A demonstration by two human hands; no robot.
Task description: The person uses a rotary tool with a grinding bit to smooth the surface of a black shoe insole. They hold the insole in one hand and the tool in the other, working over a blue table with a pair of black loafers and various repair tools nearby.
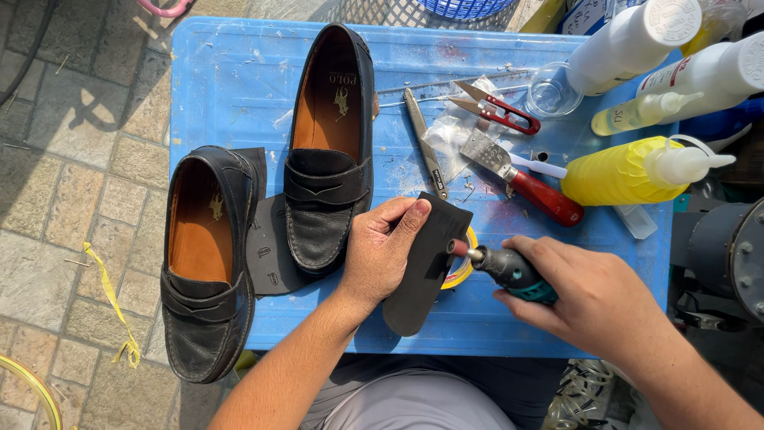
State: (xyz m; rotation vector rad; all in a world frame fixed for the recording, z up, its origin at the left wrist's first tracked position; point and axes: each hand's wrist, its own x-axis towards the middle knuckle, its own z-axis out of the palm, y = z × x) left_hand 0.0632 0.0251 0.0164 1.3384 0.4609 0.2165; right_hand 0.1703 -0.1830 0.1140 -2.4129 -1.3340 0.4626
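Head view: a flat black rubber sole piece (422, 267) is pinched in the left hand (382, 251) near the blue plastic table's (231, 72) near edge. A teal rotary grinder (509, 271) is gripped by the right hand (589, 299), its tip at the piece's right edge. Two black leather loafers (326, 151) lie left, soles not yet attached.

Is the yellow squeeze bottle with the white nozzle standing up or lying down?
Lying down. The yellow squeeze bottle rests on its side on the blue plastic table, its white nozzle pointing right.

The white bottles (637, 40) and blue basket (465, 6) are cut off by the top edge. The tape roll (461, 271) lies mostly hidden behind the sole (426, 267).
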